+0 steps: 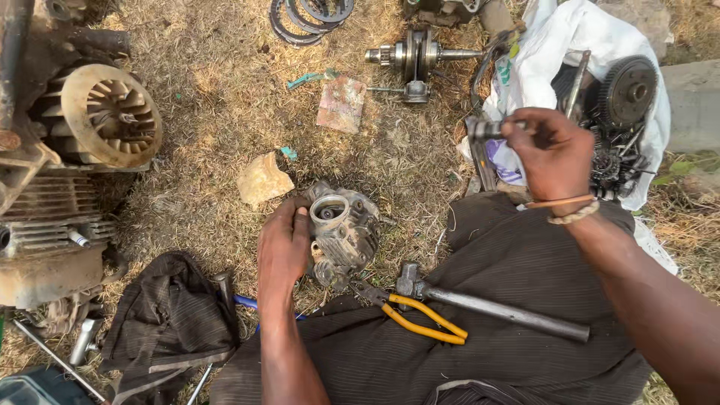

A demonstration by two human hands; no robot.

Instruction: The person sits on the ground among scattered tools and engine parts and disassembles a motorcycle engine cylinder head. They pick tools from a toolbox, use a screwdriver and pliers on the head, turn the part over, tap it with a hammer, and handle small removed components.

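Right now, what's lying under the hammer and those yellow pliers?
A dark striped cloth lies under the hammer and the yellow-handled pliers, next to the left hand on the cylinder head. Whatever is beneath the cloth is covered.

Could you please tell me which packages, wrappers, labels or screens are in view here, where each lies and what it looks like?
Flattened wrapper: on dry grass, top centre; rectangular, faded pinkish-red.
White plastic bag: top right, crumpled under gears, with coloured print patches.
Crumpled tan scrap: on grass, above the left hand.
No screens visible.
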